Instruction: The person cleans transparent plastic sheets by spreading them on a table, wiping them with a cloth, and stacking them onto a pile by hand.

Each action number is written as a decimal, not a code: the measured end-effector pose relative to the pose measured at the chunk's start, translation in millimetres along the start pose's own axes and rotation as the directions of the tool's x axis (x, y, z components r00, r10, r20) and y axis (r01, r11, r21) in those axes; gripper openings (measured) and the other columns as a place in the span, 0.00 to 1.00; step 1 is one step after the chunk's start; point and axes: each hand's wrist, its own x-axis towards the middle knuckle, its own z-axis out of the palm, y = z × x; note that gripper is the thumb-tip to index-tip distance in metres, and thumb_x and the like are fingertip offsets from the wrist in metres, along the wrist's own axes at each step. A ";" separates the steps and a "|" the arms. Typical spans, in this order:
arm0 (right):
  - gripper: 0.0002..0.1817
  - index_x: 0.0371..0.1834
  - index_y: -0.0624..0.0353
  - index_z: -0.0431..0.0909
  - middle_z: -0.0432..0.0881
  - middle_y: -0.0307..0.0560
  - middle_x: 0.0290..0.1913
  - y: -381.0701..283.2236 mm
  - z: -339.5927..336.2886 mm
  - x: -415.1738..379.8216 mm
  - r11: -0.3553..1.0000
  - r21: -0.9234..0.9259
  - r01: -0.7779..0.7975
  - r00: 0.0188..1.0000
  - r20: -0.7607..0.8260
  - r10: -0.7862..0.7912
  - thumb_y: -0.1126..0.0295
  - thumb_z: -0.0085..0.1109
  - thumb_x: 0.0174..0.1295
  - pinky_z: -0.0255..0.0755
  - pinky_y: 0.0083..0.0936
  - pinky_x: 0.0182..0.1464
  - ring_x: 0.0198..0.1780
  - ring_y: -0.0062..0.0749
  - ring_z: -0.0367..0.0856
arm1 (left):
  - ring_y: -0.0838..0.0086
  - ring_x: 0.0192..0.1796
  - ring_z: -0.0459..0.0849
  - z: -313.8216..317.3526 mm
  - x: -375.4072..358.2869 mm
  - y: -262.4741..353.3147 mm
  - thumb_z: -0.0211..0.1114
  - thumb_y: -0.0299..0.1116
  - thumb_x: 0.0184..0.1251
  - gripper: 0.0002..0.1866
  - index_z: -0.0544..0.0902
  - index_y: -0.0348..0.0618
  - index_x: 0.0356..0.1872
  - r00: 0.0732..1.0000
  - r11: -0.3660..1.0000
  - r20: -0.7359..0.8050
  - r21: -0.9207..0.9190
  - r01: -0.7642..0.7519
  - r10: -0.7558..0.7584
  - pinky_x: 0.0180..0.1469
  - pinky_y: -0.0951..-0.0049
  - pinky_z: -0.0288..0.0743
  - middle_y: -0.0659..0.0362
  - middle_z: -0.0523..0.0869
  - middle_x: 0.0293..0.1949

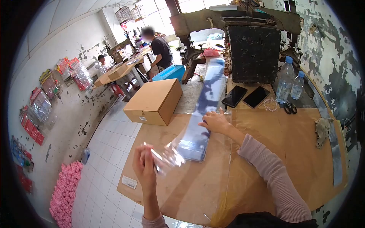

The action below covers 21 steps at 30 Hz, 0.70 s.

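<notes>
A long stack of clear plastic sheets lies lengthwise on the brown-covered table, running from its middle toward the machine. My right hand rests on the stack with its fingers spread. To the left of the stack, my left hand is raised over the table, its fingers closed on a crumpled, shiny piece of clear plastic. That piece reaches toward the near end of the stack; whether it touches the stack I cannot tell.
A cardboard box stands left of the stack. Two phones, bottles, scissors and a cloth lie right. Behind is a machine with a black panel. Two people are farther back left.
</notes>
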 end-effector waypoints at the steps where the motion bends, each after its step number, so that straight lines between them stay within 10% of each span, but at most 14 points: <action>1: 0.27 0.51 0.55 0.73 0.74 0.49 0.53 7.1 2.7 5.8 0.999 0.032 -0.030 0.999 -0.029 0.031 0.44 0.43 0.63 0.44 0.68 0.63 0.61 0.42 0.68 | 0.89 0.15 0.66 10.1 8.0 3.2 0.49 0.29 0.71 0.06 0.74 0.40 0.38 1.000 0.999 0.016 -0.045 0.000 0.001 0.18 0.86 0.52 0.68 0.66 0.15; 8: 0.22 0.53 0.51 0.72 0.71 0.46 0.57 70.9 53.1 59.5 0.995 0.018 -0.094 0.883 -0.461 0.092 0.49 0.47 0.63 0.43 0.67 0.64 0.64 0.39 0.64 | 0.84 0.13 0.72 42.8 6.2 -39.2 0.49 0.29 0.71 0.07 0.74 0.38 0.42 0.984 0.989 0.178 -0.146 0.028 -0.001 0.16 0.85 0.62 0.63 0.75 0.13; 12: 0.29 0.55 0.52 0.72 0.71 0.47 0.56 44.9 -1.3 35.0 0.985 0.135 -0.104 0.993 -0.040 0.110 0.42 0.48 0.60 0.45 0.66 0.64 0.64 0.37 0.63 | 0.82 0.15 0.76 47.7 1.4 -60.8 0.51 0.30 0.70 0.07 0.74 0.39 0.43 0.944 0.981 0.282 -0.036 0.188 -0.171 0.16 0.84 0.65 0.61 0.78 0.15; 19: 0.38 0.64 0.52 0.63 0.62 0.50 0.65 53.5 30.0 46.1 0.998 0.008 -0.056 0.900 -0.433 0.053 0.35 0.35 0.61 0.37 0.71 0.64 0.69 0.42 0.55 | 0.81 0.18 0.79 45.9 4.5 -65.5 0.54 0.27 0.67 0.09 0.75 0.42 0.46 0.866 0.931 0.366 0.254 0.261 -0.342 0.18 0.82 0.70 0.59 0.80 0.17; 21: 0.39 0.68 0.50 0.57 0.54 0.50 0.70 43.8 -9.4 41.7 0.985 0.124 -0.123 0.991 -0.031 0.128 0.34 0.31 0.62 0.33 0.71 0.64 0.73 0.43 0.47 | 0.77 0.20 0.82 45.0 4.1 -67.7 0.55 0.28 0.66 0.10 0.75 0.43 0.48 0.819 0.909 0.425 0.328 0.257 -0.385 0.19 0.82 0.73 0.57 0.81 0.20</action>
